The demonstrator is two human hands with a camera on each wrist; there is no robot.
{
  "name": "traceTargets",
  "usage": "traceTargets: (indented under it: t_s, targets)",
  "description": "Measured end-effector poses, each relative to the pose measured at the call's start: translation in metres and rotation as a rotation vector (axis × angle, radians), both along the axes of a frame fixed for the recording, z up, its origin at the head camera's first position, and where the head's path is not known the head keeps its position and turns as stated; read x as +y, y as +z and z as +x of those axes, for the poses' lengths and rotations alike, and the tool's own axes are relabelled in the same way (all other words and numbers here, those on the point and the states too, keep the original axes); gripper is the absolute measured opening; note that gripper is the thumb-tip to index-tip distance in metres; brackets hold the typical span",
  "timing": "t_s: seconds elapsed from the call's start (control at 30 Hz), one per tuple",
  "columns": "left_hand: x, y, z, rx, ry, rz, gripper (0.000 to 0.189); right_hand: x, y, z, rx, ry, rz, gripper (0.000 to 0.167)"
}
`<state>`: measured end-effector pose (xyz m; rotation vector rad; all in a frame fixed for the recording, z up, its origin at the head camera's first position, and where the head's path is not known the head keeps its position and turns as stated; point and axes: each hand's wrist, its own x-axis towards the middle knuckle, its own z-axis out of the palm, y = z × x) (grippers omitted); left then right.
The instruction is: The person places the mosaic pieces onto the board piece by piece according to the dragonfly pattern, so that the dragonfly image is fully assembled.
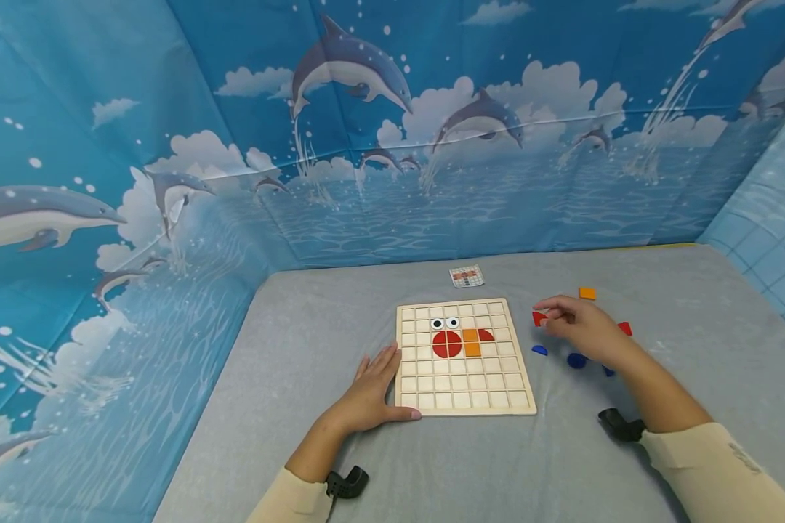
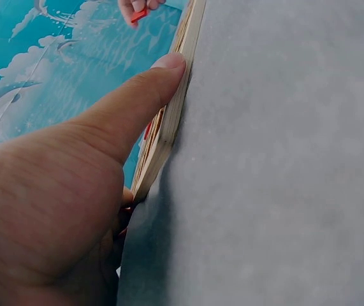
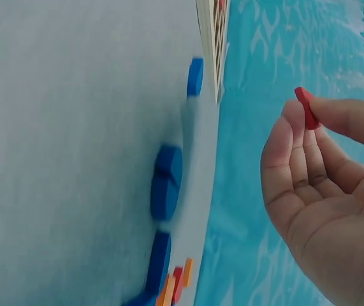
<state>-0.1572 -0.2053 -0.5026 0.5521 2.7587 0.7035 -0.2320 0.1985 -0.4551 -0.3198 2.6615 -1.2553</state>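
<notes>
My left hand (image 1: pixel 366 396) rests at the near left corner of a wooden grid board (image 1: pixel 425 403). Its thumb lies along the front edge and its straight fingers touch the left side. Set in the board are two eye tiles (image 1: pixel 453 322), a red circle of quarter pieces (image 1: pixel 440 350), orange squares (image 1: pixel 473 349) and a red quarter piece (image 1: pixel 486 335). To the right of the board, my right hand (image 1: pixel 578 327) pinches a small red piece (image 3: pixel 306 108) between thumb and fingertips, raised above the table in the right wrist view.
A small pattern card (image 1: pixel 467 276) lies behind the board. Around my right hand are a blue half-round piece (image 1: pixel 539 350), a round blue shape (image 1: pixel 576 360), another red piece (image 1: pixel 624 328) and an orange square (image 1: pixel 587 293). A dolphin-print curtain (image 1: pixel 366 218) stands along the grey table's back and left.
</notes>
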Motion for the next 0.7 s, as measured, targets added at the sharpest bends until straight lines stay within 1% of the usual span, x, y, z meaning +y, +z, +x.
traceTargets:
  t_s: [0.1,0.23,0.43,0.63,0.7]
  targets:
    - [0.000,-0.001,0.000,0.003,-0.006,0.001,0.117,-0.007,-0.001,0.000,-0.004,0.016,0.017,0.039]
    - [-0.001,-0.002,0.000,0.003,-0.013,0.017,0.116,-0.015,-0.002,0.001,-0.009,0.030,0.014,0.033]
    - [-0.001,-0.001,0.000,0.000,-0.007,-0.002,0.116,-0.027,-0.003,0.001,-0.032,0.074,0.010,0.023]
    - [-0.001,0.000,0.000,0.009,-0.008,0.009,0.117,-0.041,-0.003,0.000,-0.060,0.109,0.048,0.019]
    - [-0.001,0.000,-0.001,0.011,-0.009,0.008,0.117,-0.046,-0.003,0.000,-0.067,0.121,0.046,0.018]
